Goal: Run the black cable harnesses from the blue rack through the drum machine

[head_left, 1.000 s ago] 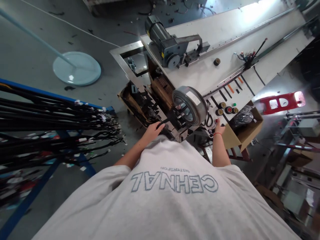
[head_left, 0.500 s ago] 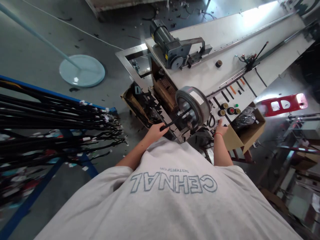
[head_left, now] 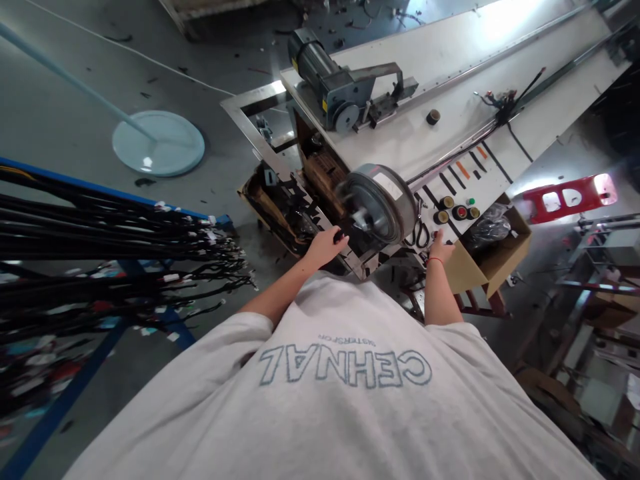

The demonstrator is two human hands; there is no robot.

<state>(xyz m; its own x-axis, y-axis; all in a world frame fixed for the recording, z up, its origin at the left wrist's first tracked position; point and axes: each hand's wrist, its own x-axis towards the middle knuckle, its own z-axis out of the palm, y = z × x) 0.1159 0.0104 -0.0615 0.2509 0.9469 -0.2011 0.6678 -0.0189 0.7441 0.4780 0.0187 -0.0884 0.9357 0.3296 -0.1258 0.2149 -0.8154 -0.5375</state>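
My left hand (head_left: 326,248) is closed on the end of a black wire harness (head_left: 341,235) in front of the taping machine's round grey head (head_left: 395,207). Inside that ring the parts are smeared, as if spinning. On its other side a dark harness (head_left: 453,159) stretches along the white table (head_left: 415,150) to a bundle of loose wire ends (head_left: 505,107). My right hand (head_left: 440,249) rests at the table's near edge, fingers apart, one finger at a small dark spot I cannot make out. Black-handled scissors (head_left: 421,233) lie just left of it.
Several tape rolls (head_left: 459,213) and strips of black and orange tape (head_left: 463,170) are on the table. A motor unit (head_left: 325,80) stands behind. An open carton (head_left: 507,250) sits right; a blue rack (head_left: 125,200) with hanging harnesses is left.
My left hand has moved up and right, closer to the machine head, with less harness showing between. The ring's inside has gone from fairly clear to blurred. My right hand stays at the edge.
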